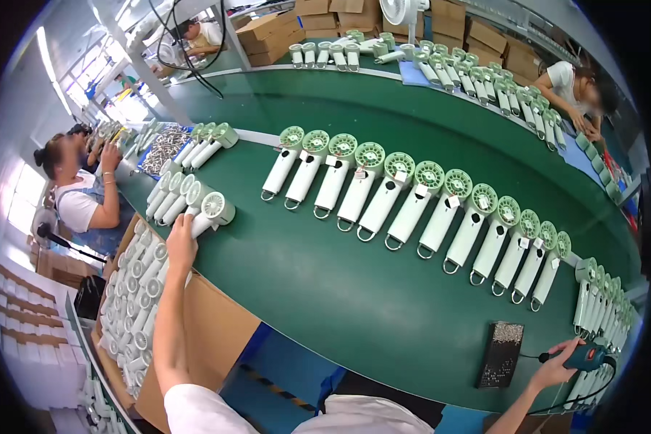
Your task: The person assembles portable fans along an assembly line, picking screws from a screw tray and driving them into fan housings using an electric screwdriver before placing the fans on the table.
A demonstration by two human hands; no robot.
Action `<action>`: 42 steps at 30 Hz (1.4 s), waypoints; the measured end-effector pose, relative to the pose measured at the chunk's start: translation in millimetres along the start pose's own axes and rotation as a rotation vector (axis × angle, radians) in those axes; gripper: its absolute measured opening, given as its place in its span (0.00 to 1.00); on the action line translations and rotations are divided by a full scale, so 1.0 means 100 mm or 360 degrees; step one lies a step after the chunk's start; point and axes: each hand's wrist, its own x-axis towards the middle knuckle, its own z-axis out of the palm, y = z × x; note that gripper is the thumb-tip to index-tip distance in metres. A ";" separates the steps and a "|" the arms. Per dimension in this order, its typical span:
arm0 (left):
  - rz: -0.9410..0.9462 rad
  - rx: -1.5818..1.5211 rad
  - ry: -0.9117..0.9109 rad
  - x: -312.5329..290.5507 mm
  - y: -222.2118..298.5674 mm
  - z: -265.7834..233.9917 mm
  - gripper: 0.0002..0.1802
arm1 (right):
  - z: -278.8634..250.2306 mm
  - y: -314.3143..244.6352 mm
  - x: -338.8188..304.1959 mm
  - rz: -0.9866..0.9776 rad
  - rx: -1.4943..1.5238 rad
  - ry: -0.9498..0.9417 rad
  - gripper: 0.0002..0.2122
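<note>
At the table's left side, my left hand is closed round the handle of a pale green handheld fan, whose round head points away from me. Several similar fans lie right beside it. Over at the far right, my right hand grips a dark teal electric screwdriver with a cord, its bit pointing left. That bit reaches toward a black screw tray full of small metal screws. Across the middle runs a slanting row of fans with green grilles and wire loops at their handle ends.
Below my left arm stands a cardboard box packed with fans. More fans crowd the right end of the green table. A blue tray of metal parts sits at the back left. Other people work to the left and across the table.
</note>
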 end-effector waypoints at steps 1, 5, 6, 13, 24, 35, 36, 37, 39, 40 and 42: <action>-0.0037 -0.0109 0.0068 -0.01 0.09 -0.10 0.26 | 0.02 -0.05 -0.02 -0.0015 -0.0016 -0.0002 0.12; -0.0342 -0.0637 -0.0021 -0.14 0.62 -0.47 0.25 | 0.07 -0.15 0.00 -0.0067 -0.0062 0.0035 0.11; -0.0316 -0.0898 0.0000 -0.20 0.78 -0.52 0.24 | 0.05 -0.12 0.02 -0.0066 -0.0048 0.0008 0.11; -0.0523 -0.2821 -0.1434 -0.64 2.43 -1.05 0.29 | 0.10 -0.02 -0.05 -0.0042 -0.0020 -0.0010 0.09; -0.0865 -0.2973 -0.2495 -0.78 3.31 -0.92 0.32 | 0.21 -0.13 -0.16 -0.0135 -0.0003 -0.0025 0.08; -0.1099 -0.2919 -0.2203 -0.76 3.36 -0.88 0.20 | 0.18 -0.11 -0.25 -0.0151 -0.0056 -0.0136 0.07; -0.1082 -0.2881 -0.2165 -0.76 3.36 -0.89 0.19 | 0.18 -0.10 -0.25 -0.0140 -0.0066 -0.0139 0.07; -0.1066 -0.2842 -0.2126 -0.75 3.36 -0.89 0.19 | 0.18 -0.10 -0.24 -0.0143 -0.0062 -0.0142 0.07; -0.1017 -0.2854 -0.2063 -0.75 3.35 -0.85 0.17 | 0.20 -0.08 -0.24 -0.0137 -0.0045 -0.0137 0.08; -0.1005 -0.2836 -0.2026 -0.75 3.35 -0.84 0.17 | 0.20 -0.07 -0.24 -0.0138 -0.0037 -0.0140 0.08; -0.1018 -0.2797 -0.1959 -0.74 3.38 -0.86 0.16 | 0.18 -0.04 -0.25 -0.0090 -0.0053 -0.0129 0.08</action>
